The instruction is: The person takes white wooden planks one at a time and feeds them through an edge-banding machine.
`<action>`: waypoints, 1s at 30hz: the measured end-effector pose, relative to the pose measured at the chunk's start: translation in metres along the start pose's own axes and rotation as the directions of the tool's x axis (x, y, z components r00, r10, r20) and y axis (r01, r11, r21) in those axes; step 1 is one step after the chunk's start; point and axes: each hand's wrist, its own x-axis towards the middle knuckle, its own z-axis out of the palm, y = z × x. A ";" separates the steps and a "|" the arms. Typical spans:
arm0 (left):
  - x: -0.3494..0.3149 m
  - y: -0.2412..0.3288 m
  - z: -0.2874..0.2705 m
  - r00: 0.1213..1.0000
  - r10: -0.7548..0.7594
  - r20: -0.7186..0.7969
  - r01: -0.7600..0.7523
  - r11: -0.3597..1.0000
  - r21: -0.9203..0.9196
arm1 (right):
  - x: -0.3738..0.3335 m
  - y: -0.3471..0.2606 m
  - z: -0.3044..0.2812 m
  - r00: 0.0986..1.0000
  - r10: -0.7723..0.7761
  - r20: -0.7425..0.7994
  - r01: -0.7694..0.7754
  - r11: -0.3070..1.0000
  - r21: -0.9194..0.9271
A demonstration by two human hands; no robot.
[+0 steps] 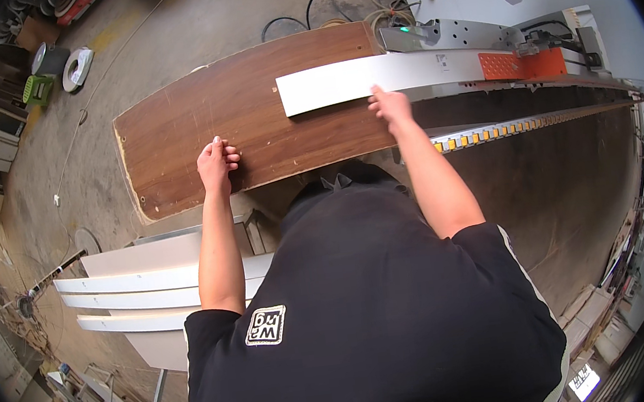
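Observation:
A long white panel (341,86) lies over the far right part of a brown wood-grain table board (194,120) and runs rightward into the machine. My right hand (391,107) is at the panel's near edge, its fingers bent and slightly blurred. Its fingertips overlap that edge, but I cannot tell whether they grip it. My left hand (216,165) hovers over or rests on the board's near side, left of the panel. Its fingers are curled in loosely, with nothing visible in them.
At right stands a machine with an orange guard (541,63) and a long yellow-toothed rail (505,130). Several white-edged panels (140,280) are stacked at lower left. Hoses (309,16) lie on the floor behind the board. A green stool (37,89) stands far left.

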 end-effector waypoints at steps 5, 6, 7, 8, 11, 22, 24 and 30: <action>0.000 0.002 0.001 1.000 -0.003 0.011 0.003 1.000 0.005 | -0.030 -0.015 0.036 0.982 0.140 0.128 -0.141 0.990 0.004; -0.001 0.002 0.001 1.000 -0.007 0.009 0.007 1.000 0.002 | -0.028 -0.014 0.036 0.984 0.138 0.111 -0.142 0.989 0.033; -0.001 0.001 0.001 1.000 -0.004 0.001 0.004 1.000 0.003 | -0.025 -0.012 0.034 0.986 0.136 0.093 -0.142 0.988 0.063; -0.002 0.001 0.001 1.000 -0.001 -0.006 0.001 1.000 0.005 | -0.021 -0.009 0.031 0.988 0.135 0.076 -0.142 0.986 0.093; -0.002 0.000 0.003 0.999 -0.003 -0.032 0.004 1.000 0.016 | -0.007 -0.006 0.009 0.993 0.117 0.005 -0.117 0.990 0.084; -0.008 -0.006 0.018 0.981 0.099 -0.169 -0.089 0.994 0.068 | 0.036 -0.010 -0.086 0.987 0.155 -0.041 -0.148 0.979 0.144; -0.010 -0.009 0.023 0.969 0.151 -0.194 -0.141 0.988 0.065 | 0.044 -0.012 -0.105 0.988 0.152 -0.013 -0.148 0.976 0.161; -0.047 -0.035 0.056 0.926 0.258 -0.275 -0.251 0.966 0.060 | 0.073 -0.012 -0.154 0.989 0.148 -0.017 -0.141 0.969 0.202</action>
